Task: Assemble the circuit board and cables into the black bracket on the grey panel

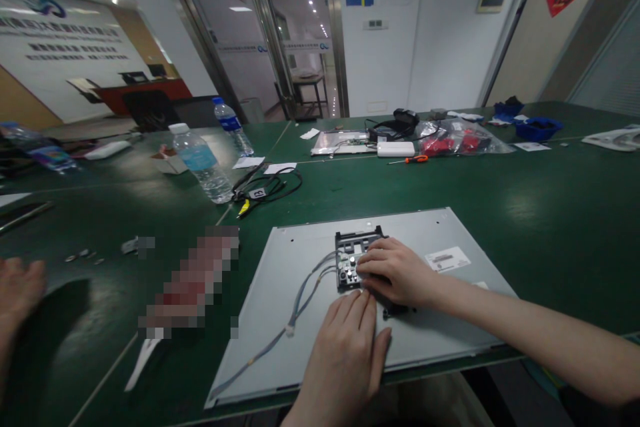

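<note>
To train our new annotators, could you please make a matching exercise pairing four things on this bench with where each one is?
Things: 1 right hand; 2 left hand; 3 screwdriver; 4 nearer water bottle.
Places: a upright on the green table, left of the grey panel; b resting on the small board; c lying beyond the panel, by a white box; d flat on the panel's near part.
Pairs: 1-b; 2-d; 3-c; 4-a.

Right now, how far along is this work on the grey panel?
Looks done: the grey panel lies flat on the table, with the small circuit board at its middle. In hand: the right hand lies on the board, the left hand rests flat beside it. Seemingly left: the grey cables trail loose, and the screwdriver lies far off.
</note>
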### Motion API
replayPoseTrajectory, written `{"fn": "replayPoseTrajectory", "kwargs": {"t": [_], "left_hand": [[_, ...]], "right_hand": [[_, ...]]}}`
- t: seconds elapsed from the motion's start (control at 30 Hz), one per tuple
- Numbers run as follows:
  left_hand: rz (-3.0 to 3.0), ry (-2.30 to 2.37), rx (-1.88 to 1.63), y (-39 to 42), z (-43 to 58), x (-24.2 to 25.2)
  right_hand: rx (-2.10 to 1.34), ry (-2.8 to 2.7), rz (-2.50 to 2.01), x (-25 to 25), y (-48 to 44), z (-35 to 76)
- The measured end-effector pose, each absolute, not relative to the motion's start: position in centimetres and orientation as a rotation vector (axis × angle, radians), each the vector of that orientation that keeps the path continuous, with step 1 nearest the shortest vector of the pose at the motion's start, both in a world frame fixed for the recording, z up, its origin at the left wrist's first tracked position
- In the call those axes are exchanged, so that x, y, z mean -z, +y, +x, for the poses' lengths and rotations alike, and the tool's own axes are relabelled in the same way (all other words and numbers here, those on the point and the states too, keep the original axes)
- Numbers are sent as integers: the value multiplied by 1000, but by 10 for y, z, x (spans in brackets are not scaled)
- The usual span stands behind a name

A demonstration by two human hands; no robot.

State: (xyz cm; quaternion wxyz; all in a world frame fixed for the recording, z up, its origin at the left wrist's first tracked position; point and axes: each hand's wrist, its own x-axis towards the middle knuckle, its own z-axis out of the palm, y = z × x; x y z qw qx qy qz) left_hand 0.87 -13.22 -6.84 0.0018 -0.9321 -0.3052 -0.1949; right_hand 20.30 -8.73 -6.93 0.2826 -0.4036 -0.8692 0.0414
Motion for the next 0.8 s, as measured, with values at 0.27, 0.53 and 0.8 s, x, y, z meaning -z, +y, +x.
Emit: {"fn": "replayPoseTrajectory", "kwargs": {"t": [0.27, 0.53, 0.8], "left_hand": [[-2914, -948, 618, -132, 9, 69], [-2913, -944, 609, -132, 10, 67], [-2915, -951, 625, -132, 10, 66]], "right_hand": [[-152, -2292, -1114, 69, -88, 202], [-192, -2280, -1103, 67, -89, 202], [-214, -2240, -1182, 68, -90, 201]]}}
